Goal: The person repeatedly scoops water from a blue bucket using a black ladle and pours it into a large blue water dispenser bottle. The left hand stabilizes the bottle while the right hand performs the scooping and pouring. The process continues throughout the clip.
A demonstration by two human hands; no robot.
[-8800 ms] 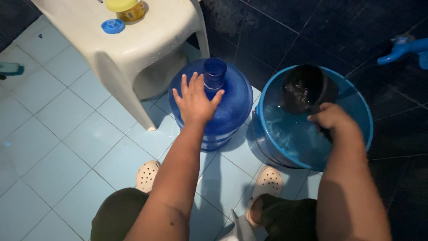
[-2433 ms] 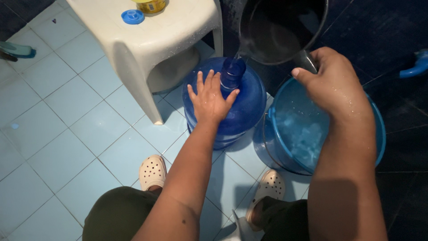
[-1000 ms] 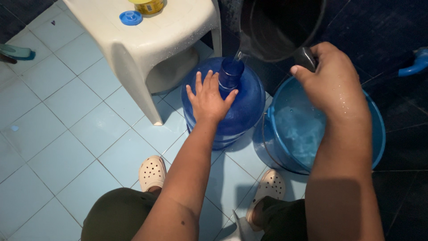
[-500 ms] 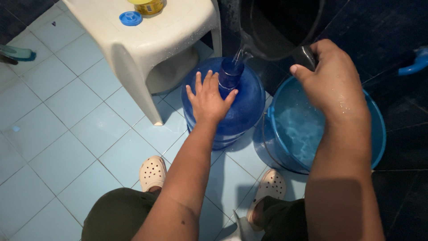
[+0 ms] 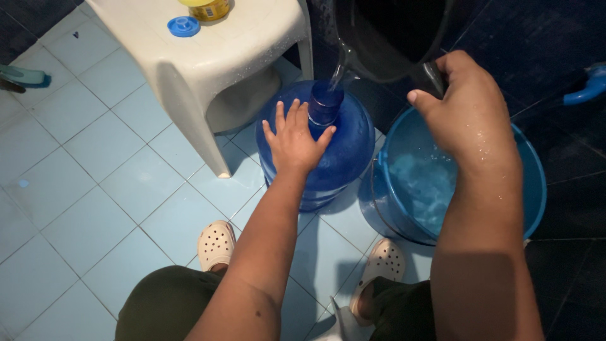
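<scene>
A big blue water jug stands upright on the tiled floor. My left hand lies flat on its shoulder, fingers spread beside the neck. My right hand grips the handle of a black dipper, tilted above the jug. A thin stream of water runs from the dipper's lip into the neck. To the right stands a blue bucket with water in it, partly hidden by my right forearm.
A cream plastic stool stands behind the jug, bearing a blue cap and a yellow-lidded jar. A blue tap sticks out of the dark tiled wall at right. My feet in pale clogs rest on light blue tiles.
The dipper came out of the bucket and was lifted over the jug's neck. Over the last second it has tipped further and risen slightly. My left hand has stayed on the jug.
</scene>
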